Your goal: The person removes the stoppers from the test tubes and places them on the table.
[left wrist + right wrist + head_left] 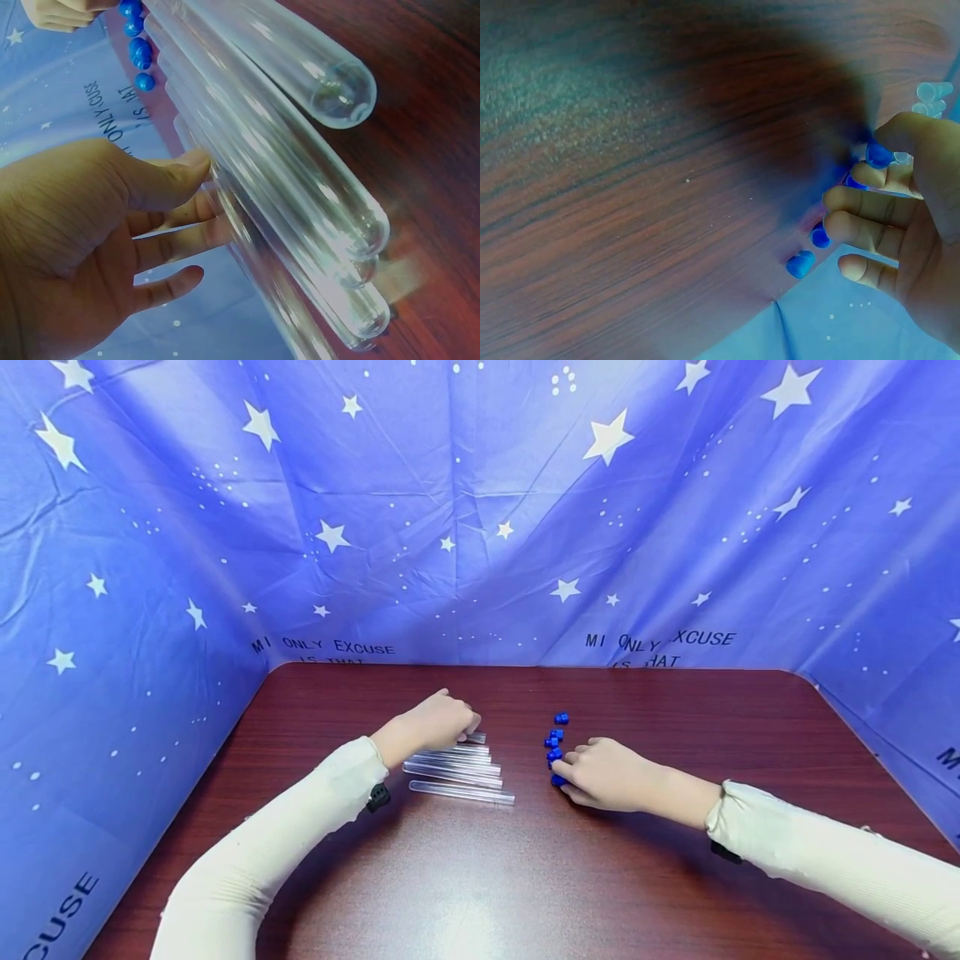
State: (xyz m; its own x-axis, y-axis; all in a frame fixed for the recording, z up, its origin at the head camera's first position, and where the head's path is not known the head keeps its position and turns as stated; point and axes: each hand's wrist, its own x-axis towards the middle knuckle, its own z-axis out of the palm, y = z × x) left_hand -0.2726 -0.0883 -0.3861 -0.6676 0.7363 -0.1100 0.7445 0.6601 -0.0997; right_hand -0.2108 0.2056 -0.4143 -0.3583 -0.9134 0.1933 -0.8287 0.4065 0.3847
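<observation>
Several clear test tubes (461,792) lie side by side on the table, their rounded ends to the left in the head view. At the far end of this row, my left hand (442,720) pinches a test tube (251,251) between thumb and fingers; the other fingers are spread. To the right of the tubes runs a line of small blue caps (562,718). My right hand (611,775) is at the near end of that line, pinching a blue cap (878,155) between thumb and index finger. Its other fingers are loosely bent beside more caps (800,264).
The dark red wooden table (465,868) has a glossy surface with a bright reflection near the front. A blue star-printed curtain (465,510) stands behind it and along both sides. A strip of table separates the tubes from the caps.
</observation>
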